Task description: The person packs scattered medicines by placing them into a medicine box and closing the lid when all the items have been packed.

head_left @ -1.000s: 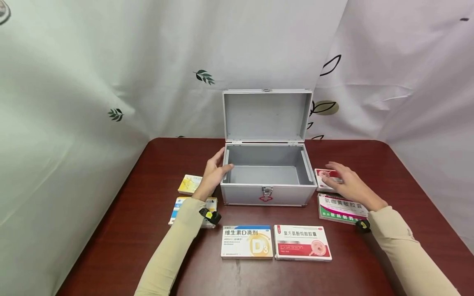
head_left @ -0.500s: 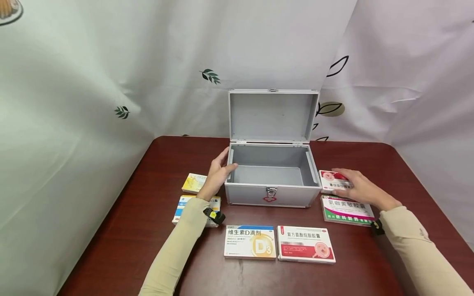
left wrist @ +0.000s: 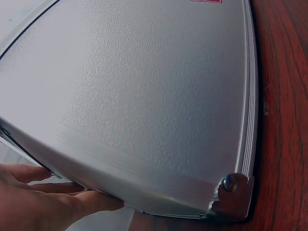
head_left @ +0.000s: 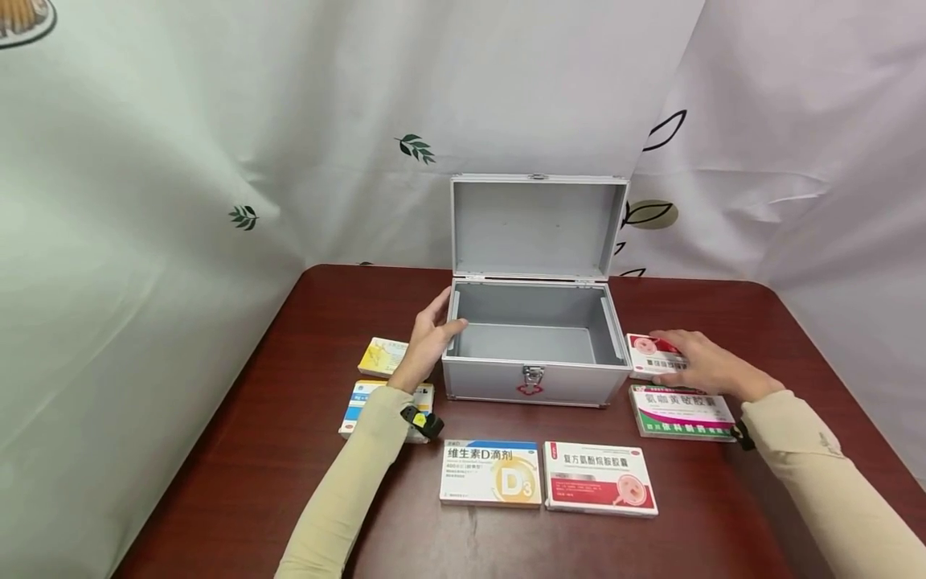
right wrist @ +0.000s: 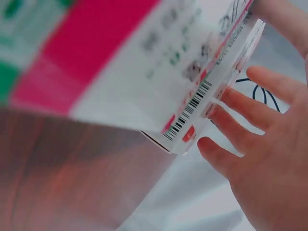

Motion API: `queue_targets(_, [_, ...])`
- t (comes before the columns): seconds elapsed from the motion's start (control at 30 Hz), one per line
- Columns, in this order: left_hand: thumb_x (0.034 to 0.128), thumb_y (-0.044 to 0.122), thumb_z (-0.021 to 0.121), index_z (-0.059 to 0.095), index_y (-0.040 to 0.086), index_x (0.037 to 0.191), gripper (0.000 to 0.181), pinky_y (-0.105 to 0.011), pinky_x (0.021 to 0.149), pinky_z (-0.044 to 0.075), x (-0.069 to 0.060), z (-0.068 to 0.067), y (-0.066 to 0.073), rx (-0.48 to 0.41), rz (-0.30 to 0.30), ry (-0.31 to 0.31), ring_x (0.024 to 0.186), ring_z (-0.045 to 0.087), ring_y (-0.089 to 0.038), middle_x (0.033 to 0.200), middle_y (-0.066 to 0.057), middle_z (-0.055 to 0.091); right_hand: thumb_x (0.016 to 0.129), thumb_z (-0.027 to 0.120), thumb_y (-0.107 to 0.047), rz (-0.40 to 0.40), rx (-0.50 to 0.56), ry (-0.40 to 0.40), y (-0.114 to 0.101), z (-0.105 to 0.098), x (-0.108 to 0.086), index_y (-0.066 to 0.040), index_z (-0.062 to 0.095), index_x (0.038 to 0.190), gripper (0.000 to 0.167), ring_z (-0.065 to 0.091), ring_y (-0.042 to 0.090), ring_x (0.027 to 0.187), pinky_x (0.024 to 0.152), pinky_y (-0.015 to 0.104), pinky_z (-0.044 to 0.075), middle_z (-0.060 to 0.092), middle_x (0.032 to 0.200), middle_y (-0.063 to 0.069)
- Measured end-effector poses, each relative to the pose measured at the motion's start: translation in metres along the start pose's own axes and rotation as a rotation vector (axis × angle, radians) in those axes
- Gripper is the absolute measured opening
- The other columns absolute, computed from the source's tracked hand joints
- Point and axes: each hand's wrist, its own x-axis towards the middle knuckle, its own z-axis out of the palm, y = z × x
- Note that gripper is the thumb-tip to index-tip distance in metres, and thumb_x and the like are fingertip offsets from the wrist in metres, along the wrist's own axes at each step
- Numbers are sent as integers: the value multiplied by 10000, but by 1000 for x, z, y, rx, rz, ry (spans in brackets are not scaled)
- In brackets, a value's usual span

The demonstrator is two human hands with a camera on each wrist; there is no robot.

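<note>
Right hand (head_left: pixel 705 366) reaches over a red-and-white capsule box (head_left: pixel 654 356) at the right of the frame, its thumb at the near long edge and its fingers toward the far one; thumb and fingers are apart, but whether they pinch the box I cannot tell. That box lies flat, long axis running left to right, round emblem at its upper left, red band on the far side and lettering upside down. Its left end shows beyond the fingertips; its right end is hidden under the hand. It sits just beside the lower right of a silver aluminium case (head_left: pixel 492 383).

Left hand (head_left: pixel 427 342) is clamped on the case's left wall, thumb over the rim, fingers outside. The case's long axis also runs left to right, its latch faces the bottom of the frame, and its raised lid (head_left: pixel 538 229) stands at the back.

Below the right hand lies a green, magenta and white capsule box (head_left: pixel 683 414), lettering upright, long axis slightly slanted down to the right.
</note>
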Motion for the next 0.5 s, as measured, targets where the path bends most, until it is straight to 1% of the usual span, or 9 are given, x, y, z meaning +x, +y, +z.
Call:
queue_targets(0.17, [843,-75,517,256,-57,1412,626,-417,1047,292,2,-1,-3,-9,1,11,1294,326,-366,1425,-239,318,673,767,-431,-1,-71,-31,-2,-4,6,-35,429,1314,825,398,417,1060,835,614,379,452,1192,263])
queue_targets(0.23, [839,-78,518,259,-61,1410,627,-422,1045,295,2,-1,-3,-14,0,16,1291,325,-379,1419,-246,324,665,767,-441,4,-93,-48,-3,-5,9,-33,433,1309,833,403,415,1037,820,603,385,455,1167,262])
queue_targets(0.37, [842,-80,512,259,-61,1410,622,-430,1041,297,2,0,-3,-20,6,15,1290,323,-385,1417,-249,323,651,772,-456,26,-101,-90,-5,-9,13,-37,430,1313,855,392,421,1034,810,604,381,445,1167,268])
queue_targets(0.4, [844,-81,509,260,-60,1410,618,-437,1043,291,1,0,-1,-21,8,13,1293,320,-382,1420,-245,322,647,773,-461,30,-98,-100,-6,-11,14,-33,428,1315,864,391,424,1033,805,608,379,445,1165,270])
queue_targets(0.5, [846,-70,512,263,-57,1409,616,-438,1044,289,0,0,-2,-22,17,9,1295,317,-381,1422,-244,318,642,767,-496,42,-101,-113,-7,-16,15,-42,420,1327,892,390,424,1046,810,614,380,440,1178,264])
